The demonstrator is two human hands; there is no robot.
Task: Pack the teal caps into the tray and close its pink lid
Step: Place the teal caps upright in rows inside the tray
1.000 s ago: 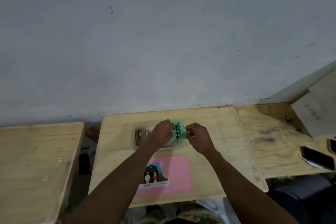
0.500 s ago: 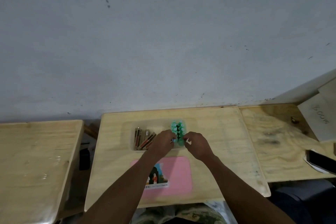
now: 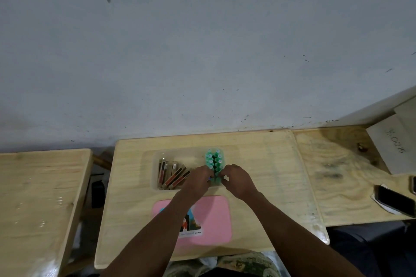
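Several teal caps (image 3: 214, 161) stand packed in two rows at the right end of a clear tray (image 3: 155, 171) on the middle wooden desk. My left hand (image 3: 197, 181) and my right hand (image 3: 236, 179) meet at the near end of the rows, fingers pinched around the nearest caps, which they partly hide. The pink lid (image 3: 213, 218) lies flat on the desk just in front of the tray, under my left forearm, with a picture sticker on it.
Several brown and red sticks (image 3: 172, 174) lie in the tray's left part. A second desk (image 3: 38, 198) stands to the left across a gap. On the right desk lie a dark phone (image 3: 392, 202) and a white box (image 3: 391, 144). A grey wall rises behind.
Both hands have slid toward me along the rows of caps, from the far end to the near end. More teal caps now show beyond my fingers.
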